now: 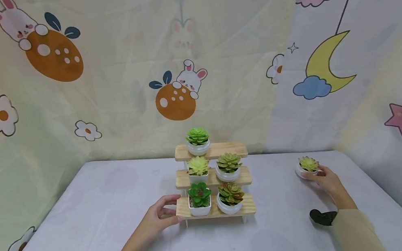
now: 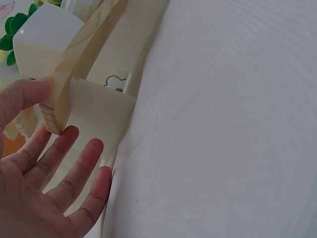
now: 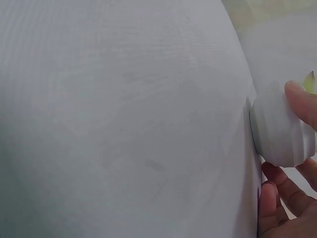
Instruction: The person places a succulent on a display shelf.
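Note:
A three-step wooden plant stand (image 1: 215,213) stands mid-table with several potted succulents on its boards. My left hand (image 1: 160,213) pinches the left end of its lowest board (image 2: 74,74), thumb at the top face and other fingers below and spread. At the far right, my right hand (image 1: 326,182) holds a succulent in a round white pot (image 1: 306,166) by its side, its base close to the table. In the right wrist view, the thumb presses one side of the white pot (image 3: 277,124) and fingertips reach its other side; most of the plant is out of frame.
On the stand are a bright green succulent (image 1: 197,136) on top, two paler ones on the middle step, and a dark green one (image 1: 199,195) beside a brownish one (image 1: 231,194) below. A white cloth covers the table (image 1: 96,218). A patterned curtain (image 1: 120,89) hangs behind. A black object (image 1: 322,217) sits by my right wrist.

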### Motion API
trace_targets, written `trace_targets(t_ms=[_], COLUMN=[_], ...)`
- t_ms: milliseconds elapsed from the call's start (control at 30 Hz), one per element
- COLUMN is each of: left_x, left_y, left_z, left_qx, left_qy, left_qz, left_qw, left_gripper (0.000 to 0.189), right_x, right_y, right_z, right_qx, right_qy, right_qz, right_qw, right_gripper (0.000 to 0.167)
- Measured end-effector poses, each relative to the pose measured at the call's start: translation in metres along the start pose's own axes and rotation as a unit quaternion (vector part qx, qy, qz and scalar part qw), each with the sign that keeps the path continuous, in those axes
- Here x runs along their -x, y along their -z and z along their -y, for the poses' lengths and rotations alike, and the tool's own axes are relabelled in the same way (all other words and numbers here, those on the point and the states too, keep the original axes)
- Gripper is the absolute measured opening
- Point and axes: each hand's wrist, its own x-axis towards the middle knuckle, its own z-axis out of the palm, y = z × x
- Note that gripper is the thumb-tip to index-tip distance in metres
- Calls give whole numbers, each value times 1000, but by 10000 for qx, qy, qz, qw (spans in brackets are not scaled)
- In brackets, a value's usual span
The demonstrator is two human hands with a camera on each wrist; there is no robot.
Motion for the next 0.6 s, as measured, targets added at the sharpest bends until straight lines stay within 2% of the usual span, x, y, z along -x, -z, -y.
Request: trace_targets(t_ms=[133, 600], left_x=[0, -1], left_y=[0, 0], left_z=[0, 1], left_qx=[-25, -68], left_qy=[-77, -24], left_qz=[24, 14], left_qw=[10000, 10000], left_gripper=[58, 58], right_x=[-1, -2], right_y=[0, -1], right_z=[0, 3], right_qx=[27, 18], right_qy=[-10, -95], right_qz=[-28, -44], right_qw=[10000, 9999], right_gripper=[105, 110])
